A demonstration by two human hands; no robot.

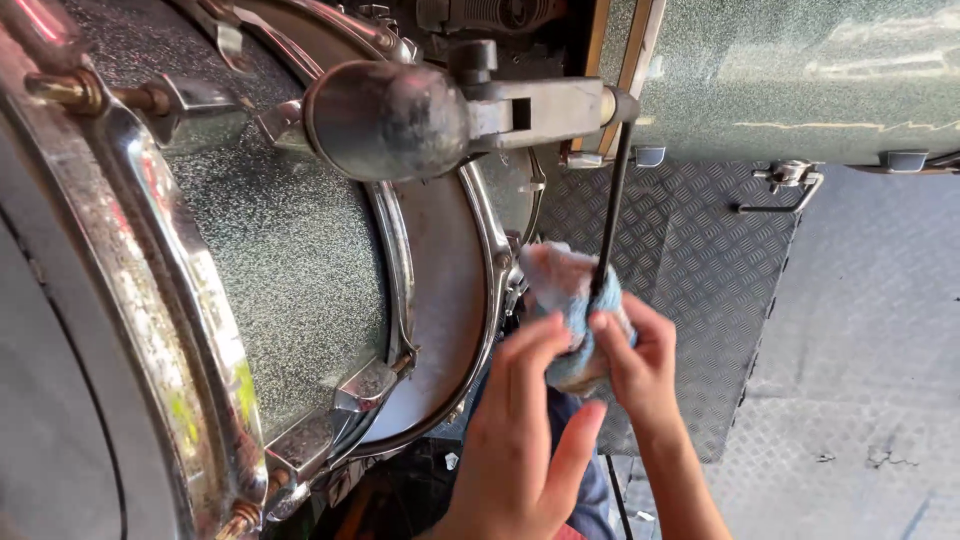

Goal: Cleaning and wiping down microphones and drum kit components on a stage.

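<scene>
Clearly, a pale blue cloth (572,310) is pinched by the right hand (640,365) around a thin black rod (611,215), with the thumb and fingers closed over the bunched fabric. The rod is seen running up and away from that hand, its long axis nearly upright and leaning slightly to the right at the top, where it is joined to a grey metal bracket (540,108) carrying a rounded dark beater (388,120). The lower end of the rod is hidden inside the cloth, so how far down it reaches cannot be told. The left hand (520,440) is held just beside the cloth, fingers loosely extended and lightly spread, fingertips touching the fabric from the left; nothing is gripped by it. The right hand is the nearer of the two to the rod. To the left of both hands, a sparkle-finished drum (290,260) with chrome hoops is seen, and beyond the right hand a ribbed metal plate (700,290).
</scene>
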